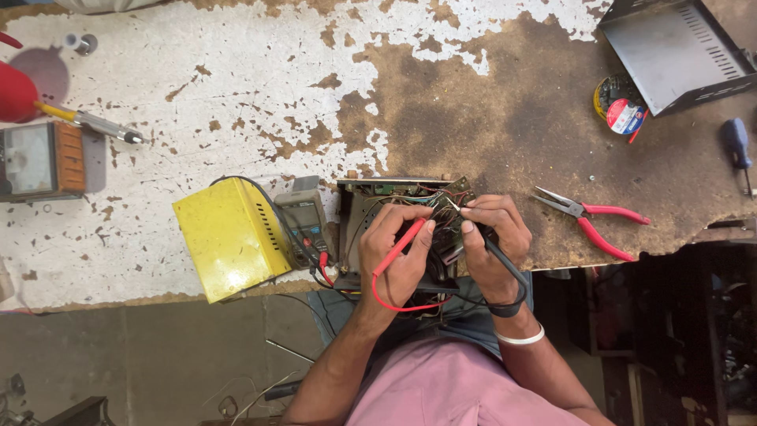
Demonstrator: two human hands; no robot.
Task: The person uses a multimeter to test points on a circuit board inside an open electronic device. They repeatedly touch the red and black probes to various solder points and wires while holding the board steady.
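The left hand [398,256] pinches a red probe [400,246]; the right hand [493,244] grips a black probe [505,264]. Both tips sit inside the open chassis [355,209] at center frame. Probing the wiring seems underway; steady contact matters. A meter [303,221] and yellow box [229,237] lie left, red pliers [591,221] right, on the table [236,102].

Left hand [398,256], right hand [493,241] side by side (fingers curled, pinching).
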